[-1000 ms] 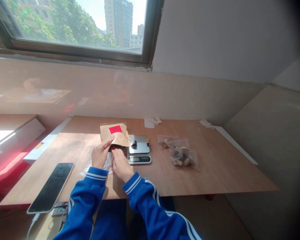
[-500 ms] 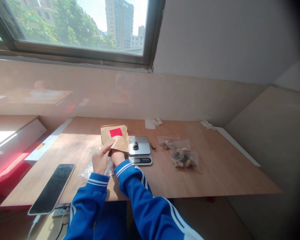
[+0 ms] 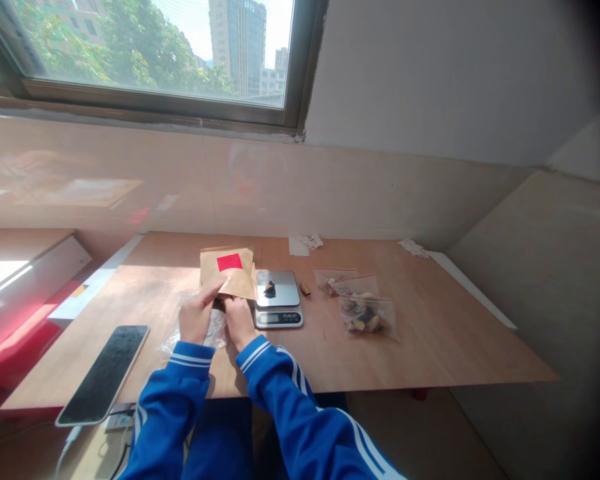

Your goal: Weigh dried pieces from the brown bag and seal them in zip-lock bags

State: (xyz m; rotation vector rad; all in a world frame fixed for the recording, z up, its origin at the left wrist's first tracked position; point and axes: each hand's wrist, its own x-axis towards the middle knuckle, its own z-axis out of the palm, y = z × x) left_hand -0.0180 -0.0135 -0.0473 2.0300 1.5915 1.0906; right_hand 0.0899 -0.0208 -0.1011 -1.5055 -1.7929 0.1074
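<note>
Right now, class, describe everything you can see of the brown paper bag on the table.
The brown paper bag is a flat kraft-paper pouch with a red square label near its top. It leans tilted, its lower edge at the hands. The left hand touches its lower left edge with a raised finger; the right hand is at its bottom edge. It sits just left of the digital scale, on the wooden table.

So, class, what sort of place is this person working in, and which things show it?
Probably a makeshift weighing and packing spot by a window, not a kitchen: a plywood table carries a small digital scale, clear zip bags and a brown paper pouch.
</note>
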